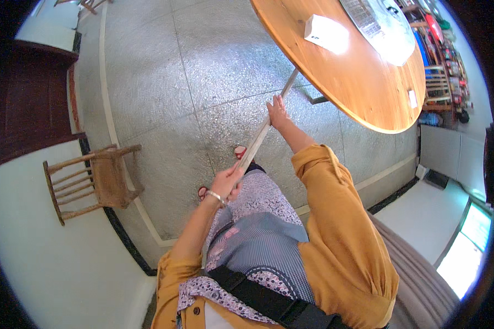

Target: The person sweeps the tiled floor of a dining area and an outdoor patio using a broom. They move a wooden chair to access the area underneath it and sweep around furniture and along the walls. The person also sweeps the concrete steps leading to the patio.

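A long, pale wooden pole (258,140) slants across the floor in front of me, its far end passing out of sight beneath the round wooden table (335,93). What is fixed to that end, if anything, is hidden by the tabletop. My left hand (228,183), with a bracelet at its wrist, is closed around the near part of the pole, close to my apron. Farther along, near the table's edge, my right hand (280,114) grips the same pole.
On the table are a white box (325,34) and a large clear cover (381,27). A dark table leg (316,100) shows below its rim. At the left, a wooden chair (96,178) stands by the wall. Crowded shelves (450,60) line the far right, and a brown curtain (417,263) hangs near right.
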Demonstrator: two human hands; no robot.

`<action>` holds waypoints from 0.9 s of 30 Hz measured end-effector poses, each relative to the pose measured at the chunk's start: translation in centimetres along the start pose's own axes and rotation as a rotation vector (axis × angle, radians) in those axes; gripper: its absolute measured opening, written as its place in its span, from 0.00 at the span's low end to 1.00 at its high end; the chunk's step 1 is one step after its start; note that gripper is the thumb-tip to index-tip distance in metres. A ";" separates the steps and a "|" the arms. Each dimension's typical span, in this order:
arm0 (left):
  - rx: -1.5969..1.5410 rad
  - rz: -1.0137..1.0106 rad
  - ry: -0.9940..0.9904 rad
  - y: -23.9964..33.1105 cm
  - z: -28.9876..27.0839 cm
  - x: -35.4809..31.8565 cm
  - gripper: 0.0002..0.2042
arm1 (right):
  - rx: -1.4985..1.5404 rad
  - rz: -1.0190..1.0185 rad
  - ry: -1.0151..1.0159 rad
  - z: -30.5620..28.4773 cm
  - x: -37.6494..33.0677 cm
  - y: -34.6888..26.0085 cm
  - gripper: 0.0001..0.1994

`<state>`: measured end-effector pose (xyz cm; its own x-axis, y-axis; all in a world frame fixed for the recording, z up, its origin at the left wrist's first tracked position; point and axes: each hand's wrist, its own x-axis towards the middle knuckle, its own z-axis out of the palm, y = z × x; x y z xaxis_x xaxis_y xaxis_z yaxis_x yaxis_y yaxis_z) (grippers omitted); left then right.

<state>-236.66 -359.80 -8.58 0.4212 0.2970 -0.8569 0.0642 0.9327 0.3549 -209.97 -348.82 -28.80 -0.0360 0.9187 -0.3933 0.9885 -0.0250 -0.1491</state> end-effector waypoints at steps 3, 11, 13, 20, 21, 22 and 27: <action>-0.034 -0.093 0.046 -3.0 -3.2 -3.7 0.24 | -0.046 0.039 -0.066 1.9 -2.3 -3.1 0.27; 0.070 -0.251 0.330 -10.8 -19.1 -22.9 0.21 | -0.118 -0.158 -0.200 6.1 -13.3 -24.6 0.14; 0.126 -0.219 0.447 -11.9 -22.7 -28.6 0.20 | -0.206 -0.406 -0.175 6.5 -16.2 -31.4 0.05; 0.349 -0.196 0.551 -9.5 -30.9 -45.2 0.19 | 0.302 -0.679 -0.025 5.8 -24.2 -47.2 0.04; 0.359 -0.177 0.549 -9.2 -31.3 -45.6 0.19 | 0.337 -0.682 -0.062 5.7 -24.5 -47.5 0.05; 0.345 -0.201 0.533 -9.0 -31.5 -45.7 0.19 | 0.370 -0.684 -0.101 5.8 -24.4 -47.5 0.05; 0.386 -0.230 0.536 -8.8 -28.8 -40.7 0.19 | 0.414 -0.617 -0.015 7.4 -22.9 -41.0 0.07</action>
<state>-280.46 -374.19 12.41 -0.1396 0.2532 -0.9573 0.4570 0.8741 0.1646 -250.77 -371.76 -20.35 -0.5717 0.8085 -0.1394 0.6519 0.3445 -0.6755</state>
